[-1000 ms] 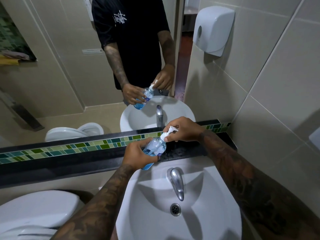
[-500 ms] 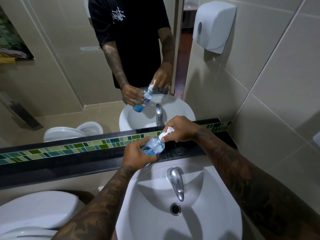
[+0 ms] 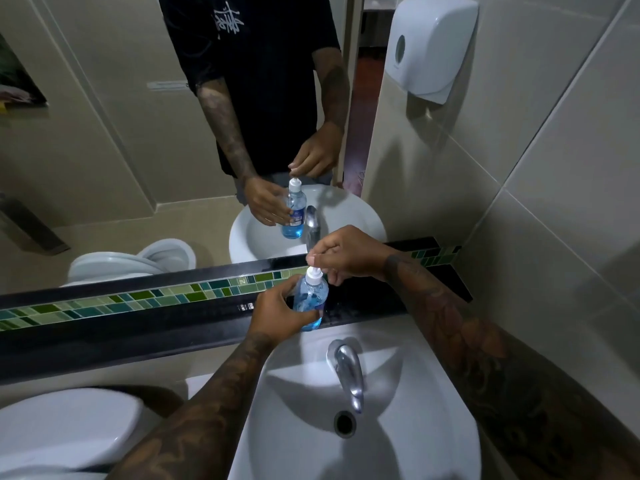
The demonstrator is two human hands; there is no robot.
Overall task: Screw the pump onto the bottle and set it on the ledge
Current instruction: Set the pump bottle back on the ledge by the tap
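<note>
Near the middle of the frame, the left hand [image 3: 277, 315] wraps around the lower body of a clear bottle [image 3: 310, 299] filled with blue liquid, holding it upright over the black ledge [image 3: 173, 320] that runs across the picture below the mirror [image 3: 104, 133]. Whether the bottle's base rests on the ledge or hangs just above it cannot be told, since the fingers cover it. The white pump [image 3: 314, 273] sits on the bottle's neck. Just above it, the right hand [image 3: 346, 256] hovers with thumb and forefinger pinched close together at the pump's top; whether they actually grip it or only touch it cannot be told. A strip of green and teal mosaic tiles [image 3: 156, 299] runs along the back of the ledge. Below, in the lower centre of the frame, lies a white sink [image 3: 415, 410] with a chrome tap [image 3: 349, 372] and a drain [image 3: 345, 423]. A white toilet lid [image 3: 62, 431] shows at the lower left, and a white wall dispenser [image 3: 431, 46] hangs at the upper right on the beige tiled wall.
</note>
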